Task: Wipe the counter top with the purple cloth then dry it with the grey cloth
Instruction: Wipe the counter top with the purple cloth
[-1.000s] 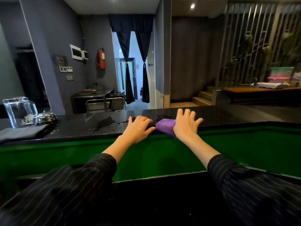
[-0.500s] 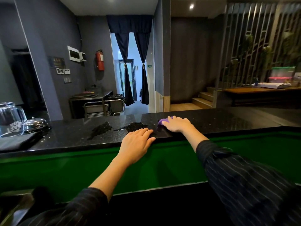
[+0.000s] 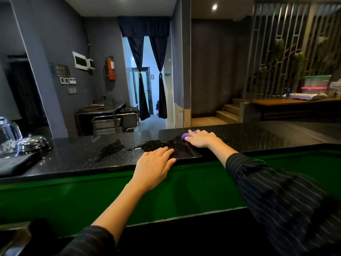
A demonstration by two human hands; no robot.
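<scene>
The black speckled counter top (image 3: 258, 137) runs across the view above a green front panel. My right hand (image 3: 202, 138) presses down on the purple cloth (image 3: 185, 135), of which only a small corner shows past my fingers, near the counter's far side. My left hand (image 3: 154, 166) rests flat on the near edge of the counter, fingers together, holding nothing. Wet patches (image 3: 110, 149) lie on the counter to the left of both hands. The folded grey cloth (image 3: 14, 163) lies at the far left of the counter.
A glass jug (image 3: 7, 137) and a shiny metal dome (image 3: 32, 143) stand at the left end behind the grey cloth. Beyond the counter are a steel trolley (image 3: 114, 121), a curtained doorway and steps on the right.
My right hand has pushed the purple cloth away from the near edge toward the counter's far side. My left hand has stayed at the near edge. The view has shifted a little to the right.
</scene>
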